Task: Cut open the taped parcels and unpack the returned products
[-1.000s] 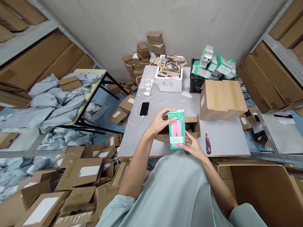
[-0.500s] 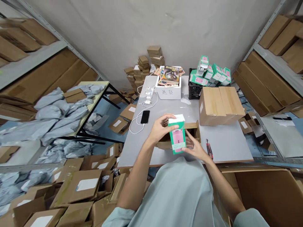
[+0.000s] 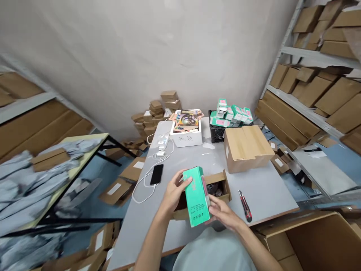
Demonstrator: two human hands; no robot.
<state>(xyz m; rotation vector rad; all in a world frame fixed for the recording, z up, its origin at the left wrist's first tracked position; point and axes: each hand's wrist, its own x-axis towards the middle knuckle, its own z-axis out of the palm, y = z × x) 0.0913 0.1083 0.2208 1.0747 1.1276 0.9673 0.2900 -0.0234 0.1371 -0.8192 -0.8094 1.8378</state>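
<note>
A green product box with a pink side panel is held up between both of my hands, its printed green side facing me. My left hand grips its upper left edge, thumb across the front. My right hand has its fingers against the lower right side. Just behind and below the green box, an opened cardboard carton sits on the grey table, with dark crumpled contents partly visible inside. To the right of my right hand lies a red and black utility knife.
A phone on a white cable lies at left. Further back stand a white bin of magazines, a black crate heaped with similar green boxes, and a closed cardboard box. A large open carton is at lower right.
The green box has been turned, so a plain green printed side faces me instead of the pink-picture side. Both hands still hold it. My head view has shifted, with the table appearing lower.
</note>
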